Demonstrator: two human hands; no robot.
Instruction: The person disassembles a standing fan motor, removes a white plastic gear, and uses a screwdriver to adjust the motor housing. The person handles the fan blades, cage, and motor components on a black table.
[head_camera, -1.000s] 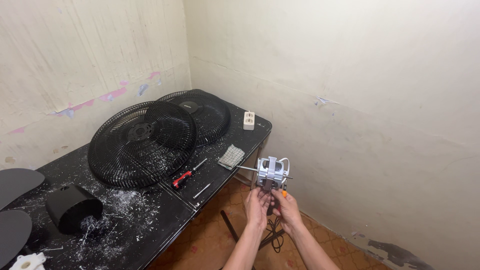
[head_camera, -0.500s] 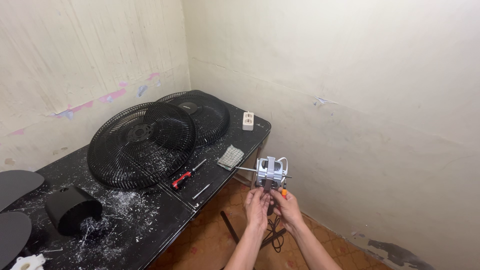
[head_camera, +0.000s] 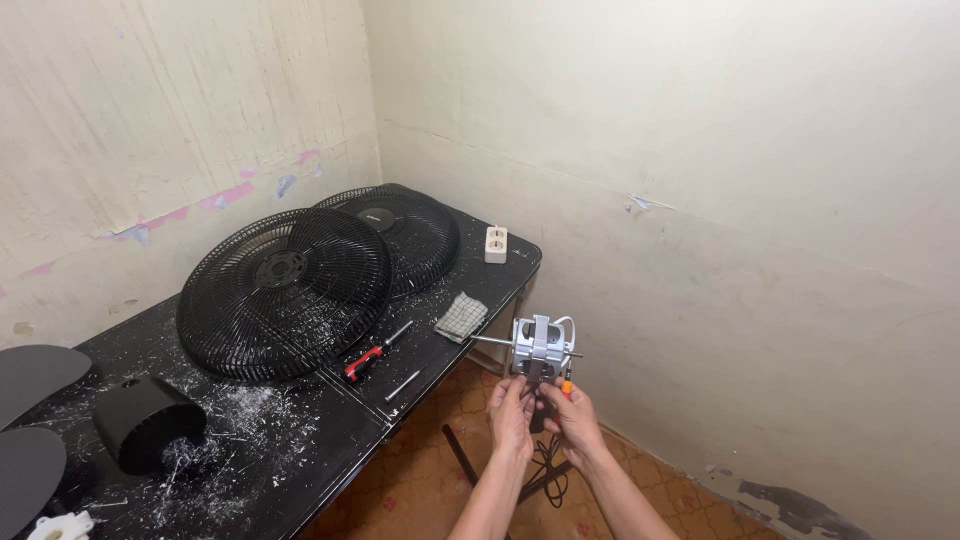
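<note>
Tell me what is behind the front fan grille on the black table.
Behind the front fan grille lies a second black grille, partly covered by it, on the black table. Through the mesh only dark tabletop shows; the overlapped part of the second grille is hidden.

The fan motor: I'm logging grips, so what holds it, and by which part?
Both hands, left hand and right hand, hold the grey fan motor from below, by its underside; its shaft sticks out sideways.
</note>
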